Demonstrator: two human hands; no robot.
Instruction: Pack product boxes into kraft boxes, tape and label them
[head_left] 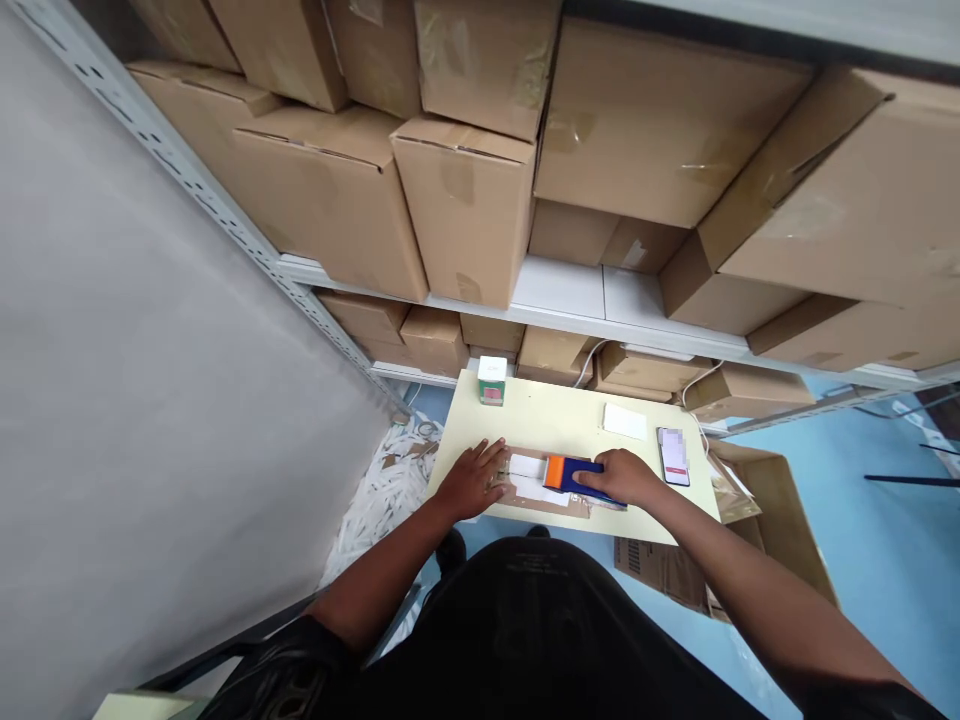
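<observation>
On the pale yellow table (555,400), a flat piece of brown cardboard (566,508) lies with white paper (528,466) on it. My left hand (471,480) rests at the cardboard's left end, fingers spread and holding nothing. A dark blue, box-shaped item with an orange end (556,472) is gripped in my right hand (619,476). It lies over the right part of the cardboard and paper, its orange end towards my left hand. Its exact kind is unclear, and my fingers cover part of it.
A green and white box (492,381) stands at the table's back left. White sheets (624,421) and a phone (673,457) lie to the right. Shelves of cardboard boxes (465,210) rise behind. Shredded paper (382,500) covers the floor at left; an open carton (787,510) is at right.
</observation>
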